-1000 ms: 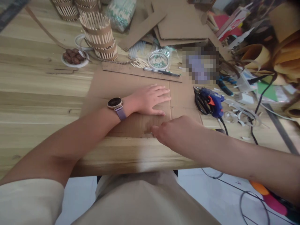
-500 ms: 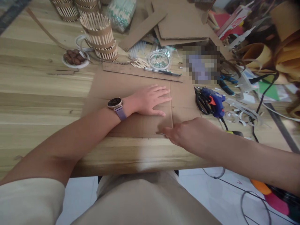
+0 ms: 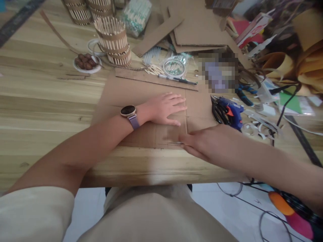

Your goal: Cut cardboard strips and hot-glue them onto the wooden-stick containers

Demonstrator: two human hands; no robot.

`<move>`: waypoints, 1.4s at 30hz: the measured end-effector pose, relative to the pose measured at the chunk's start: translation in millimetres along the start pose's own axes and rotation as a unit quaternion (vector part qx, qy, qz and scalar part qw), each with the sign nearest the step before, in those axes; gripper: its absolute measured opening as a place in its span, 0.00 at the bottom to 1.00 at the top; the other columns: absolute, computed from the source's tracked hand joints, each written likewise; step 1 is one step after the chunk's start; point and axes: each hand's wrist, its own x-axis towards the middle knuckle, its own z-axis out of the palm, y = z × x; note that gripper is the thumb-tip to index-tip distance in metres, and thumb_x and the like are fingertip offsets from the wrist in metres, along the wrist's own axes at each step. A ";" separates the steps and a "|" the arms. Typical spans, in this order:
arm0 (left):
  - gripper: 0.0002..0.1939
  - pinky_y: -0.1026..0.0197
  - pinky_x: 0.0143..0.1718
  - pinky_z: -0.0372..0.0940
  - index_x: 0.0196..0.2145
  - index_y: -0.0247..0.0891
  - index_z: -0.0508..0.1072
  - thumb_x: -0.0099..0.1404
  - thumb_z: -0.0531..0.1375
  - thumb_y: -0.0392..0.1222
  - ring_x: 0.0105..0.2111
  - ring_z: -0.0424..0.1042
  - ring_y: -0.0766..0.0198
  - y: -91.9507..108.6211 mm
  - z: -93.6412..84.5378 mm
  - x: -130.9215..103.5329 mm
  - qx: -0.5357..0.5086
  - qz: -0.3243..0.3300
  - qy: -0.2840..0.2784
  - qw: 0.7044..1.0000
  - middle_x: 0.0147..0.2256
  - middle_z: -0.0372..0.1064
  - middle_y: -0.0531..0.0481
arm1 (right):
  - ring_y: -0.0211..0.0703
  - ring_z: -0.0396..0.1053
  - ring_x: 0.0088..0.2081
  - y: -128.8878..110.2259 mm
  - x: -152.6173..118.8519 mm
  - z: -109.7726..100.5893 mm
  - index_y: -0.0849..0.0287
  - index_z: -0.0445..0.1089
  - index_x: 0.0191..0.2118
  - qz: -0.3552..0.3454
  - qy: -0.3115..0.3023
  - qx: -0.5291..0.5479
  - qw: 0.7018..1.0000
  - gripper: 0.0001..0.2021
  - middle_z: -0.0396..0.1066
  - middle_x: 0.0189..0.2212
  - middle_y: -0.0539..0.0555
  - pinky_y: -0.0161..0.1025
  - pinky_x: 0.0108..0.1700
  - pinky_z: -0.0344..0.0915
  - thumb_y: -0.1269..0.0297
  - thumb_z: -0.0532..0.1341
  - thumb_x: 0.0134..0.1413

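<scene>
A flat sheet of brown cardboard (image 3: pixel 118 92) lies on the wooden table near its front edge. My left hand (image 3: pixel 166 109) rests palm down on the sheet, fingers spread, with a watch on the wrist. At the sheet's near edge, my right hand (image 3: pixel 195 143) has its fingers pinched around something small and thin, mostly hidden. A dark line runs along the cardboard just left of those fingertips. A narrow cardboard strip (image 3: pixel 151 80) lies across the far part of the sheet, with a pen (image 3: pixel 176 80) on it.
A blue glue gun (image 3: pixel 233 112) and black-handled pliers (image 3: pixel 218 111) lie right of the sheet. Behind stand stick-walled cylinders (image 3: pixel 112 40), a bowl of brown nuts (image 3: pixel 87 64), a roll of tape (image 3: pixel 174 68) and stacked cardboard (image 3: pixel 199 30). Cables and paper scraps are at the right.
The whole view has shifted slightly. My left hand stays flat on the cardboard, and my right hand remains pinched at its near edge with little visible movement.
</scene>
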 end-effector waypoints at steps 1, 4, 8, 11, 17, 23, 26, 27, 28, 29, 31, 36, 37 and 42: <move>0.39 0.45 0.70 0.42 0.68 0.35 0.61 0.70 0.54 0.65 0.70 0.49 0.45 0.0 -0.2 0.0 0.002 0.000 -0.002 1.000 0.70 0.50 0.36 | 0.39 0.69 0.22 -5.4 6.3 0.3 0.56 0.71 0.43 -0.005 -0.012 0.005 1.000 0.10 0.75 0.23 0.49 0.37 0.25 0.42 0.66 0.52 0.68; 0.39 0.46 0.70 0.42 0.68 0.36 0.60 0.70 0.53 0.65 0.71 0.48 0.46 -0.3 -0.5 -0.1 0.007 -0.001 -0.009 1.000 0.71 0.49 0.37 | 0.39 0.71 0.24 -16.2 20.5 5.4 0.58 0.70 0.43 -0.009 -0.031 0.019 0.999 0.11 0.76 0.26 0.51 0.37 0.24 0.40 0.67 0.51 0.69; 0.40 0.47 0.70 0.41 0.69 0.36 0.59 0.70 0.53 0.66 0.71 0.47 0.46 -0.4 -0.9 0.5 0.006 -0.002 -0.013 1.000 0.71 0.48 0.37 | 0.40 0.72 0.25 -17.8 25.2 8.9 0.58 0.71 0.43 -0.008 -0.037 0.018 0.999 0.11 0.76 0.26 0.51 0.37 0.24 0.40 0.69 0.51 0.68; 0.40 0.47 0.70 0.40 0.69 0.37 0.59 0.70 0.52 0.67 0.71 0.47 0.46 -0.3 -1.3 1.0 0.009 -0.005 -0.019 1.000 0.71 0.48 0.39 | 0.41 0.73 0.26 -17.6 24.9 7.3 0.58 0.71 0.45 -0.008 -0.045 0.019 0.999 0.11 0.77 0.27 0.52 0.37 0.24 0.39 0.69 0.51 0.68; 0.40 0.47 0.70 0.41 0.69 0.37 0.59 0.70 0.51 0.67 0.71 0.47 0.46 0.2 -1.9 0.8 0.014 -0.003 -0.018 1.000 0.71 0.48 0.38 | 0.42 0.74 0.25 -21.1 26.7 5.4 0.57 0.71 0.46 -0.003 -0.054 0.004 0.999 0.10 0.78 0.27 0.51 0.37 0.23 0.39 0.68 0.52 0.68; 0.39 0.46 0.70 0.40 0.68 0.34 0.60 0.70 0.53 0.65 0.71 0.47 0.44 0.4 -1.3 0.7 0.005 0.000 -0.016 1.000 0.71 0.48 0.35 | 0.42 0.75 0.28 -21.3 27.4 4.6 0.57 0.71 0.48 0.000 -0.060 0.014 0.998 0.11 0.79 0.28 0.52 0.37 0.23 0.40 0.69 0.52 0.68; 0.39 0.46 0.70 0.40 0.68 0.35 0.60 0.70 0.52 0.65 0.71 0.48 0.45 0.0 -0.6 0.6 0.010 0.001 -0.013 1.000 0.71 0.49 0.36 | 0.42 0.75 0.26 -21.0 27.6 5.9 0.56 0.71 0.49 -0.002 -0.056 0.002 0.998 0.11 0.78 0.28 0.51 0.37 0.23 0.39 0.68 0.53 0.68; 0.39 0.47 0.70 0.40 0.68 0.35 0.59 0.70 0.52 0.65 0.71 0.47 0.45 0.0 -0.6 0.5 0.013 0.000 -0.013 1.000 0.71 0.49 0.37 | 0.42 0.74 0.26 -21.2 27.7 6.1 0.56 0.71 0.49 -0.002 -0.056 -0.003 0.998 0.11 0.78 0.27 0.51 0.37 0.23 0.39 0.67 0.53 0.68; 0.39 0.47 0.70 0.40 0.69 0.36 0.59 0.70 0.52 0.66 0.71 0.47 0.46 0.0 -0.8 0.5 0.016 -0.002 -0.013 1.000 0.71 0.48 0.37 | 0.41 0.73 0.25 -21.6 27.9 6.1 0.56 0.71 0.50 -0.002 -0.056 -0.008 0.998 0.11 0.78 0.27 0.51 0.37 0.23 0.39 0.68 0.53 0.68; 0.39 0.47 0.70 0.40 0.69 0.36 0.59 0.70 0.52 0.66 0.71 0.47 0.47 0.2 -1.0 0.6 0.018 -0.003 -0.014 1.000 0.71 0.48 0.38 | 0.41 0.73 0.25 -22.3 28.2 5.7 0.56 0.71 0.50 0.000 -0.056 -0.012 0.998 0.11 0.78 0.27 0.51 0.36 0.23 0.40 0.68 0.54 0.68; 0.39 0.47 0.70 0.40 0.69 0.37 0.59 0.71 0.52 0.66 0.71 0.47 0.47 0.8 -1.8 0.8 0.020 -0.005 -0.019 1.000 0.71 0.48 0.38 | 0.41 0.72 0.24 -24.9 28.9 4.0 0.56 0.71 0.50 0.007 -0.061 -0.019 0.998 0.12 0.77 0.26 0.51 0.36 0.23 0.41 0.69 0.54 0.66; 0.39 0.48 0.70 0.40 0.69 0.38 0.58 0.71 0.51 0.66 0.71 0.46 0.48 1.8 -2.2 1.2 0.028 -0.007 -0.028 0.999 0.72 0.47 0.40 | 0.45 0.73 0.25 -33.5 27.6 -0.6 0.54 0.71 0.53 0.022 -0.060 -0.042 0.997 0.19 0.77 0.24 0.52 0.40 0.22 0.44 0.77 0.56 0.59; 0.39 0.47 0.70 0.40 0.70 0.38 0.57 0.71 0.50 0.66 0.71 0.46 0.48 1.7 -1.8 1.0 0.030 -0.008 -0.030 0.999 0.72 0.46 0.40 | 0.45 0.73 0.25 -33.8 26.1 -0.6 0.54 0.71 0.54 0.019 -0.053 -0.053 0.997 0.22 0.77 0.24 0.52 0.40 0.22 0.44 0.79 0.55 0.58; 0.40 0.46 0.71 0.38 0.70 0.37 0.55 0.72 0.50 0.66 0.72 0.44 0.47 1.4 -0.9 0.1 0.032 -0.005 -0.038 0.999 0.72 0.44 0.38 | 0.45 0.74 0.25 -24.3 13.5 4.7 0.50 0.69 0.58 0.037 -0.084 -0.071 0.993 0.26 0.78 0.26 0.51 0.39 0.22 0.44 0.79 0.56 0.56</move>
